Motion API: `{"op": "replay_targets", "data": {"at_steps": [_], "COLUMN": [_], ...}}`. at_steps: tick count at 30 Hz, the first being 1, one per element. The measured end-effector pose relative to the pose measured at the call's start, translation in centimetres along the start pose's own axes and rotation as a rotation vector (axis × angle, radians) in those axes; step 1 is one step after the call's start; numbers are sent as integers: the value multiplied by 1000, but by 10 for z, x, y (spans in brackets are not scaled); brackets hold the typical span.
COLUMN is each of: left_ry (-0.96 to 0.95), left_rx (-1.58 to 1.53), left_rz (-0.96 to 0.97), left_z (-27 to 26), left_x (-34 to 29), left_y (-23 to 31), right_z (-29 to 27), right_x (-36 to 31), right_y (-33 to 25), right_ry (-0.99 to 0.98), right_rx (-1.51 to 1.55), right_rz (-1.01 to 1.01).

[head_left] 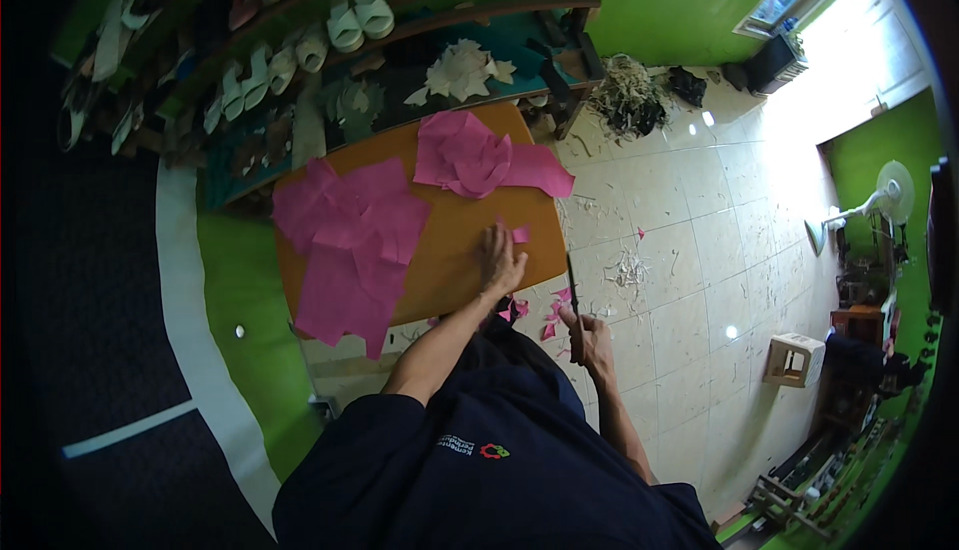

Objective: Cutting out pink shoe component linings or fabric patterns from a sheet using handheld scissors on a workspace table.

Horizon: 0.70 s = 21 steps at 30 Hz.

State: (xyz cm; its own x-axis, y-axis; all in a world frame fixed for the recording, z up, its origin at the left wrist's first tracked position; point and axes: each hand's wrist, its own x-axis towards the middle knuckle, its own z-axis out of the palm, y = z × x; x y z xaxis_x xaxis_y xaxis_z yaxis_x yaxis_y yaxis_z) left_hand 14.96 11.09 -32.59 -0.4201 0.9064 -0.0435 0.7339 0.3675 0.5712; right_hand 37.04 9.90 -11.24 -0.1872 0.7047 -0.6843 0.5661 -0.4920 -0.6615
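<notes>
My left hand [502, 260] rests on the orange-brown tabletop [455, 250], fingers stretched out and slightly bent. Just beyond its fingertips lies a small pink scrap [519, 234]; whether they touch it I cannot tell. Past the table's right edge, my right hand [589, 340] is closed round dark scissors [573, 285], the narrow blades pointing away from me. A wide pile of pink cut sheets [360, 240] covers the table's left part and hangs over its near edge. Another heap of pink pieces [465, 155] sits at the far side, one piece jutting past the right edge.
Pink offcuts [551, 322] and pale shreds [627, 268] litter the tiled floor [689, 290]. Racks of sandals [345, 25] stand behind the table. A shred heap [627, 95] lies near the rack's end. Farther right are a wooden stool [795, 360] and a white fan [892, 193].
</notes>
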Motion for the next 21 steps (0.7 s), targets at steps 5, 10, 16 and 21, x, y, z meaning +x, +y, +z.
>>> {"op": "replay_targets", "data": {"at_steps": [5,10,16,21], "left_ry": [-406,-222,571,656], "left_rx": [-308,-720,-429,24], "left_rz": [480,212,-363,-684], "left_z": [-17,-32,-101,-141], "left_x": [-53,-92,-73,-75], "left_y": [60,39,-89,-179], "right_z": [-5,10,34,44], "right_x": [-2,8,0,-9], "right_y": [-16,-21,-41,-52], "right_ry": [68,-2,-74,-125], "right_rx": [28,8,-24,-59], "right_rz": [-39,-109,-182,-195]}}
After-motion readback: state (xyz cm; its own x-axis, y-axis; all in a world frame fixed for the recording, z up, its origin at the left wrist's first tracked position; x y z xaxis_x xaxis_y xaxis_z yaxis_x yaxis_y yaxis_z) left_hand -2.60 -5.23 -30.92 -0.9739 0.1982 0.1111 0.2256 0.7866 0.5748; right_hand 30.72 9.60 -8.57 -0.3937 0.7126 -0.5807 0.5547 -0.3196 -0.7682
